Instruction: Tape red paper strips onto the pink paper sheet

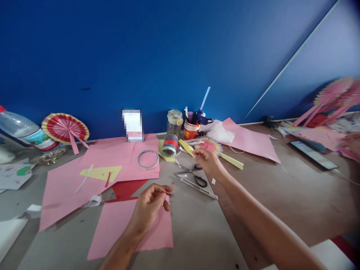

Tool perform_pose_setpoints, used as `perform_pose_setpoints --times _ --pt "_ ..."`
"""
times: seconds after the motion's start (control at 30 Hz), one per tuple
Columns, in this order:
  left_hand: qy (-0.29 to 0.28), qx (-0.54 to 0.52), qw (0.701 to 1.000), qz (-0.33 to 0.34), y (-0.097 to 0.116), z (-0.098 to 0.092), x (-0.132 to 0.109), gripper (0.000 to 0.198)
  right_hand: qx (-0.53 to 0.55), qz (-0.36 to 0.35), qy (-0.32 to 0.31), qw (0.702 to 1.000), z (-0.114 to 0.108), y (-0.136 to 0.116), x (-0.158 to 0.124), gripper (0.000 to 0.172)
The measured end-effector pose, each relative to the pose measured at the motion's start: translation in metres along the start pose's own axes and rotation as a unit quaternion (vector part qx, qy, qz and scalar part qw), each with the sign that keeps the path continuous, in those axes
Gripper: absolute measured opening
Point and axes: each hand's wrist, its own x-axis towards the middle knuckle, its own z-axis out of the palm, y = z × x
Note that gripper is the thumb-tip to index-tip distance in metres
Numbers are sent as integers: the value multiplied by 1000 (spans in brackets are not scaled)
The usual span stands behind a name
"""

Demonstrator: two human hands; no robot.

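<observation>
Above a pink paper sheet (112, 232) at the front, my left hand (152, 202) pinches a small red paper strip (168, 194). My right hand (205, 159) reaches forward, its fingertips pressed together at a folded yellow paper strip (186, 147). Beside that strip lies a pink and yellow pleated paper rosette (208, 145), with another folded yellow strip (232, 161) to its right. Black-handled scissors (200, 181) and a white utility knife (198, 187) lie between my two hands, just below the right one.
Tape rolls (170, 145) lie before a clear bottle (174, 125) and a red pen cup (191, 130). A silver ring (148, 159) rests on pink paper. A phone (313, 155) lies right, near another person's hand (353, 144). A red rosette (66, 128) leans against the wall.
</observation>
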Motion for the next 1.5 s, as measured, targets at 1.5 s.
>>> perform_pose_setpoints --times 1.5 --pt "-67 -61 996 -2 -8 -3 6 20 -202 -244 -195 928 83 -71 -7 26"
